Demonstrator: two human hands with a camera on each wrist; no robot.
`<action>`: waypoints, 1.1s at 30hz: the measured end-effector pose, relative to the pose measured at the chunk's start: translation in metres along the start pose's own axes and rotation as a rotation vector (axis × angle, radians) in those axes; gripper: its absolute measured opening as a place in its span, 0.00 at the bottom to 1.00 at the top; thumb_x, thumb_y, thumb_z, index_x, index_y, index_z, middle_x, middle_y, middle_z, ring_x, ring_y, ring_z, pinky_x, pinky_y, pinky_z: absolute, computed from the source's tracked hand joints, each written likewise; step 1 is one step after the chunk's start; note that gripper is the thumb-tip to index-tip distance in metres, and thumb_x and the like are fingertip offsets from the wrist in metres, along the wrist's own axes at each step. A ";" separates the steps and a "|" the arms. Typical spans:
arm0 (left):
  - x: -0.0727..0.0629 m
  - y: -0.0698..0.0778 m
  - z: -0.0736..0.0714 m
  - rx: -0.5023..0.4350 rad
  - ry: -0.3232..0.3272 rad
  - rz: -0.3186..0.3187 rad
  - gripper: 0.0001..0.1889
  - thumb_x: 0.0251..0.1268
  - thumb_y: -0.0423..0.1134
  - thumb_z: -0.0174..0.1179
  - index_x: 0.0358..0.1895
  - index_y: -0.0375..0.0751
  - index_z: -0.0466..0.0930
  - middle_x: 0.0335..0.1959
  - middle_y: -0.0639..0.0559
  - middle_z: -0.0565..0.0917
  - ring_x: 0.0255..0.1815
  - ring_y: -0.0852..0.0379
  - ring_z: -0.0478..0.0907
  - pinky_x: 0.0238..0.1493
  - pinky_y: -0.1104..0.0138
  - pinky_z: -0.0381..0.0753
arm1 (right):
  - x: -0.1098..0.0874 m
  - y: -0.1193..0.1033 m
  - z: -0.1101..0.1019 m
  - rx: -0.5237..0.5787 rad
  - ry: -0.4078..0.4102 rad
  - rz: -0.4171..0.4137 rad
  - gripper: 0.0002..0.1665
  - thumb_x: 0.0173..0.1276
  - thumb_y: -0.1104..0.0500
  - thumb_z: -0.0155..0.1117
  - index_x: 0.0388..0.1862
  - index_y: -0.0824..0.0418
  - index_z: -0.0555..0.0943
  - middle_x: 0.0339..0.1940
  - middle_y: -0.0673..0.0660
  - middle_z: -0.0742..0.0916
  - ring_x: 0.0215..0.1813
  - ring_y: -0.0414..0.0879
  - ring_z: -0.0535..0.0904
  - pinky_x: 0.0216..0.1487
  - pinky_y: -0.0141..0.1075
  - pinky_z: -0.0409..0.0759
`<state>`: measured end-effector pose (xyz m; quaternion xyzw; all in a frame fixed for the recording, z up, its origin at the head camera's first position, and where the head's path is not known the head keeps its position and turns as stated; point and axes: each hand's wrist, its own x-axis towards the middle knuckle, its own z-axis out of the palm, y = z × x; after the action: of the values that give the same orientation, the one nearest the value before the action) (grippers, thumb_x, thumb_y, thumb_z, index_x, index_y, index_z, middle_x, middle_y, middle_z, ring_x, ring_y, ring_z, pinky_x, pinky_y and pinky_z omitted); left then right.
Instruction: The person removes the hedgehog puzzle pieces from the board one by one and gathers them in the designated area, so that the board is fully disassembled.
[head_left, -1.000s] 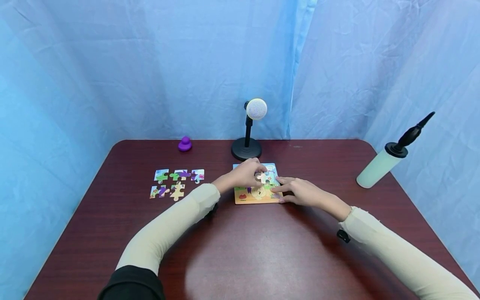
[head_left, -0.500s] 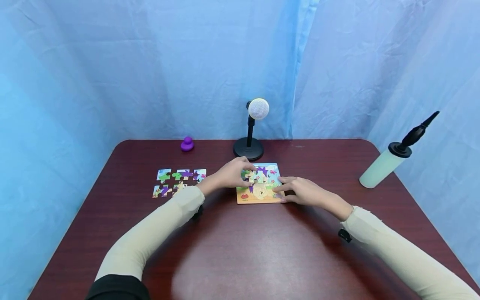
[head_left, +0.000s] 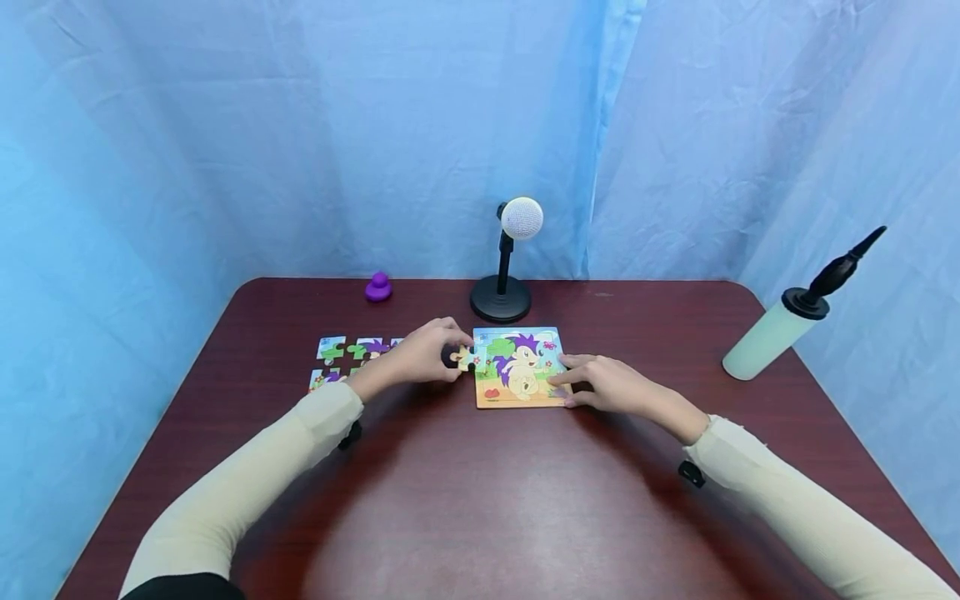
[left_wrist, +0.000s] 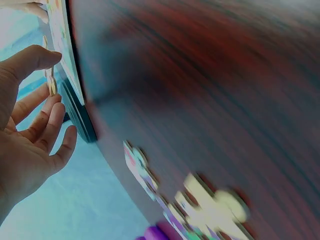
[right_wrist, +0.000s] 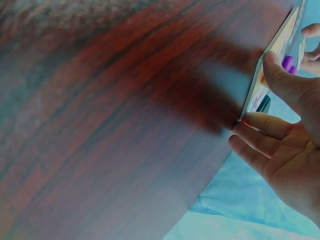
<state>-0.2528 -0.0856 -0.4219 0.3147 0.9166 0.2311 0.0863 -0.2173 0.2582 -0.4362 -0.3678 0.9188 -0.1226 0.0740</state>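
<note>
My left hand [head_left: 420,354] pinches a jigsaw piece [head_left: 463,358] between thumb and fingertips, just off the left edge of the puzzle board [head_left: 517,400]. In the left wrist view the piece [left_wrist: 52,82] stands on edge in the pinch. The board's picture is a purple-and-cream hedgehog on a bright background. At the board's right side lies my right hand [head_left: 606,383], its extended fingers spread over the edge. The right wrist view has the thumb on the board's face and fingertips at its edge. Loose jigsaw pieces [head_left: 330,348] lie left, partly hidden by my left arm.
A white-headed microphone [head_left: 522,218] on a round black stand [head_left: 500,300] rises close behind the board. A small purple object [head_left: 378,288] sits at the table's back edge. On the right is a pale green hand pump [head_left: 765,340] with a black nozzle. Blue curtains surround the table.
My left hand has moved left, from over the board to beside it, carrying the piece and uncovering the hedgehog picture. The right hand keeps its place at the board's edge.
</note>
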 end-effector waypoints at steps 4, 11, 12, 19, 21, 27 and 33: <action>-0.016 -0.008 -0.008 0.007 -0.005 -0.024 0.23 0.59 0.37 0.71 0.60 0.43 0.84 0.52 0.47 0.80 0.50 0.52 0.74 0.53 0.58 0.78 | 0.000 0.000 0.000 0.003 0.001 0.001 0.24 0.67 0.57 0.73 0.62 0.56 0.85 0.71 0.68 0.78 0.73 0.62 0.73 0.66 0.57 0.75; -0.040 -0.023 -0.017 0.018 0.022 -0.002 0.22 0.58 0.35 0.71 0.58 0.39 0.84 0.50 0.45 0.81 0.49 0.47 0.76 0.48 0.58 0.77 | -0.001 0.000 0.000 0.007 0.002 0.001 0.24 0.67 0.57 0.73 0.62 0.56 0.85 0.71 0.69 0.78 0.73 0.63 0.73 0.67 0.57 0.75; -0.043 -0.025 -0.018 0.016 0.027 -0.002 0.22 0.57 0.35 0.71 0.58 0.39 0.84 0.49 0.45 0.81 0.48 0.46 0.76 0.48 0.58 0.77 | -0.001 0.000 0.000 0.007 0.003 0.001 0.24 0.67 0.57 0.73 0.62 0.56 0.85 0.71 0.69 0.78 0.73 0.63 0.73 0.67 0.57 0.75; -0.060 -0.040 -0.023 0.051 0.033 -0.013 0.22 0.56 0.35 0.71 0.56 0.39 0.85 0.49 0.45 0.81 0.47 0.47 0.77 0.47 0.58 0.78 | -0.001 0.000 0.000 0.005 0.003 0.011 0.24 0.66 0.57 0.73 0.62 0.56 0.85 0.71 0.68 0.78 0.73 0.62 0.73 0.67 0.56 0.75; -0.064 -0.043 -0.025 0.061 0.027 -0.019 0.22 0.56 0.34 0.71 0.56 0.39 0.85 0.50 0.45 0.82 0.47 0.47 0.76 0.47 0.58 0.78 | -0.001 -0.001 0.000 0.005 0.001 0.014 0.24 0.66 0.57 0.73 0.62 0.56 0.85 0.71 0.68 0.78 0.74 0.62 0.73 0.67 0.57 0.75; -0.075 -0.051 -0.026 0.084 0.020 -0.043 0.23 0.56 0.35 0.72 0.58 0.38 0.85 0.49 0.45 0.82 0.47 0.49 0.76 0.47 0.58 0.78 | -0.001 -0.001 0.000 0.003 0.003 0.008 0.24 0.66 0.56 0.73 0.62 0.55 0.85 0.71 0.68 0.78 0.74 0.62 0.73 0.67 0.57 0.75; -0.082 -0.055 -0.026 0.066 0.022 -0.074 0.24 0.55 0.35 0.73 0.57 0.38 0.85 0.49 0.45 0.82 0.46 0.49 0.77 0.45 0.60 0.79 | -0.001 0.000 0.001 0.006 0.003 0.000 0.24 0.66 0.57 0.73 0.62 0.56 0.85 0.71 0.68 0.78 0.73 0.62 0.73 0.67 0.56 0.75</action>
<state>-0.2255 -0.1841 -0.4240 0.2806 0.9356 0.2009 0.0746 -0.2166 0.2587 -0.4373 -0.3673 0.9186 -0.1259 0.0739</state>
